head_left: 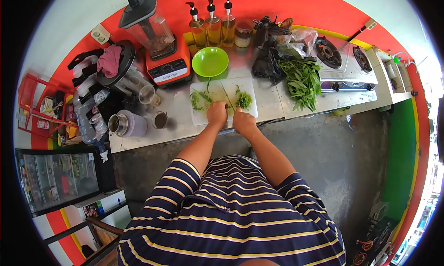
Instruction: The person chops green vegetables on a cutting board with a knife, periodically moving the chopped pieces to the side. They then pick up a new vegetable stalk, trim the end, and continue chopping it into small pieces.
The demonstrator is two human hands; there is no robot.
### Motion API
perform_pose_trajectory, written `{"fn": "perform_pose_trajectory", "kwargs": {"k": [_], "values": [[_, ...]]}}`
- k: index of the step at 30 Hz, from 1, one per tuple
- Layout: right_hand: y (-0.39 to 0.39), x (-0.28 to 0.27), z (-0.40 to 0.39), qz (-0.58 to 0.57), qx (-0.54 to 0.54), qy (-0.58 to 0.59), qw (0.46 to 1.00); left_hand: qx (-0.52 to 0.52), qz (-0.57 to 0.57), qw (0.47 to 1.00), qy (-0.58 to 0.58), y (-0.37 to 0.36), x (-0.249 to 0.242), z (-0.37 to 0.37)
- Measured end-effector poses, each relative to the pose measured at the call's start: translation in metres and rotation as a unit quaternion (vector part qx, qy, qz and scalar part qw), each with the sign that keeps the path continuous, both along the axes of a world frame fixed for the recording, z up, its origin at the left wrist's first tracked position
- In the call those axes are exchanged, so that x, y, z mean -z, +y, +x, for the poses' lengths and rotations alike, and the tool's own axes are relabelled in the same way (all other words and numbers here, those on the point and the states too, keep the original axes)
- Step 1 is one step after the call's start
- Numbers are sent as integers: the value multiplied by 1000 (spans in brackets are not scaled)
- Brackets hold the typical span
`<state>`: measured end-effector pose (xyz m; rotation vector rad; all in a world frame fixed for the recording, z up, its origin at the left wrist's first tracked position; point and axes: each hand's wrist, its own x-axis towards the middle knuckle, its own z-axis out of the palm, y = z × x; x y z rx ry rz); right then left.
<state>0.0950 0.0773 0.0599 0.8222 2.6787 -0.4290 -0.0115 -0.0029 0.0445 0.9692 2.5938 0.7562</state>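
A white cutting board [224, 86] lies on the metal counter in front of me. My right hand [244, 120] is closed on the handle of a knife [228, 96], whose blade slants up and left over the board. Beside it, my left hand [217, 114] is closed near the board's front edge; green stems [206, 94] show just beyond its fingers, and its grip is partly hidden. Chopped greens [244, 100] form a small heap on the right of the board. More green pieces [195, 100] lie at its left.
Behind the board stand a green bowl [210, 62], an orange blender [169, 65] and pump bottles [213, 29]. Leafy greens [303, 83] and a gas stove [347, 65] are at the right. A cup [160, 120] and a steel-rimmed container [128, 123] stand left.
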Motion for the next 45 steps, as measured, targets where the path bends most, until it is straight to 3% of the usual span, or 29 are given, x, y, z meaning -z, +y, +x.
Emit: {"fn": "perform_pose_trajectory", "kwargs": {"k": [2,4,14,24,36,39,41,45], "values": [[-7,-2,5,-21,9,-19,1000,10,0,996,83,-1,4,1],[-14,7,9,-43,48,-26,998,10,10,996,93,-2,16,2],[-9,-8,-2,-58,10,-40,997,89,-37,982,162,1,15,4],[-8,0,-3,-61,17,6,998,85,3,987,138,-9,14,8],[-11,-1,-9,-67,27,-9,997,-20,72,993,90,-3,27,5],[-10,-4,-3,-78,12,-26,997,-25,118,992,45,-7,37,-3],[-15,-10,0,-77,25,-49,996,-18,167,984,-55,-8,46,-12],[-15,-2,-3,-84,25,-42,995,-24,163,985,-45,-8,40,-9]]}}
